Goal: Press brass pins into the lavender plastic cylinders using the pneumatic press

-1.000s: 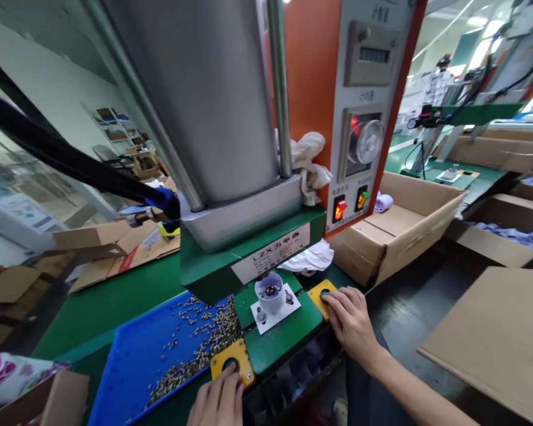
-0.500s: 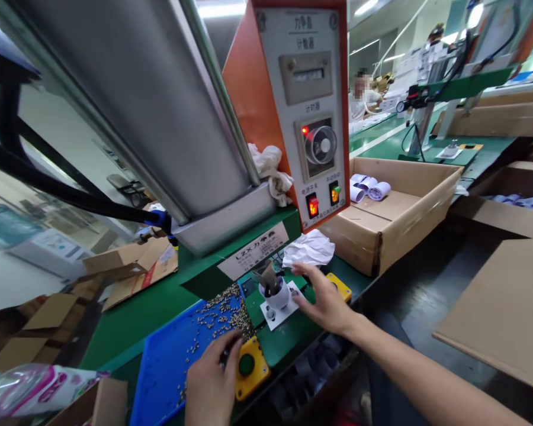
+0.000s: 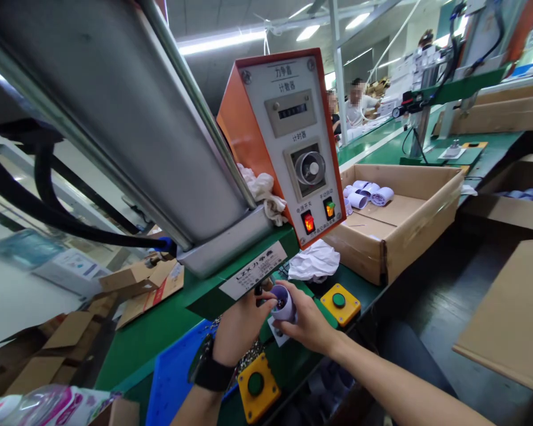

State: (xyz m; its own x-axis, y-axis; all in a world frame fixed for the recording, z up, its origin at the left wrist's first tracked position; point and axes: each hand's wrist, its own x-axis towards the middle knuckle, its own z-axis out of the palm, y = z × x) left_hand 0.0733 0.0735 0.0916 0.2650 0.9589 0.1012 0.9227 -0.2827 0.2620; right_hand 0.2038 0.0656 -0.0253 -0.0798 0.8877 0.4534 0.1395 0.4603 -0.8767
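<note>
My right hand (image 3: 308,319) is wrapped round a short white-lilac plastic tube (image 3: 283,303), thumb on the near side and fingers on the far side. The tube stands tilted toward me over a small white plate (image 3: 278,333) below the press head. My left hand (image 3: 242,322), with a black band on its wrist, has its thumb and fingers pinched at the tube's left rim. What they hold, if anything, is too small to make out. Small dark bits show inside the tube. Behind my left wrist lies a blue tray (image 3: 171,378) with small metal pieces (image 3: 250,354), partly covered.
An orange control box (image 3: 288,148) and a grey press cylinder (image 3: 115,118) rise close above my hands. Yellow boxes with green buttons (image 3: 339,300) (image 3: 255,384) flank the plate. A carton (image 3: 408,236) with several white tubes stands right; a crumpled white cloth (image 3: 315,260) lies behind.
My left hand has moved from the blue tray up to the tube. My right hand, spread beside the tube before, has closed round it. The timer's red light has gone out.
</note>
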